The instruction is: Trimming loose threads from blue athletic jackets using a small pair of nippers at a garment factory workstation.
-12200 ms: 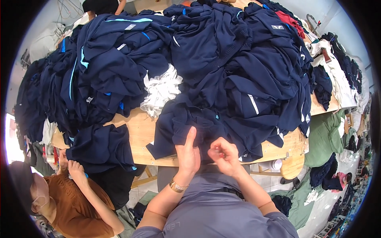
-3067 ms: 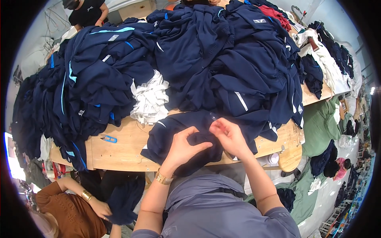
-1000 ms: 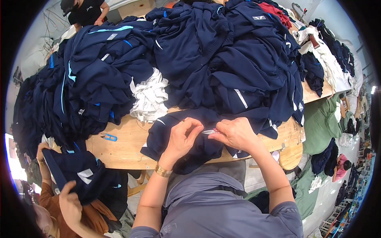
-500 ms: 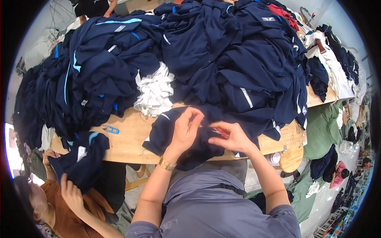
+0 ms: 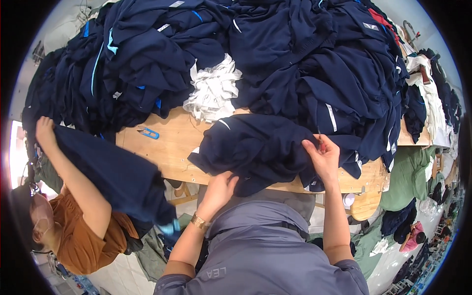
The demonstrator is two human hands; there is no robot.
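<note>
A navy garment [image 5: 260, 145] lies bunched at the near edge of the table in front of me. My left hand [image 5: 221, 191], with a gold bracelet at its wrist, pinches the garment's near edge. My right hand [image 5: 324, 160] is at the garment's right side, with small red thread snips [image 5: 322, 145] in its curled fingers. The snips' dark tip points away from me. Its thumb and forefinger touch the cloth, though how firmly they grip it I cannot tell.
Large heaps of navy garments [image 5: 280, 54] cover the table's far side. A pile of white strips [image 5: 214, 88] and blue thread snips [image 5: 148, 133] lie on the wooden tabletop [image 5: 142, 152]. At left, a co-worker [image 5: 83, 216] holds up a navy garment [image 5: 118, 172]. A wooden stool [image 5: 366, 204] stands at right.
My hands have moved apart, the left down to the garment's near edge and the right out to its right side. The co-worker has raised and spread their garment. The view has shifted.
</note>
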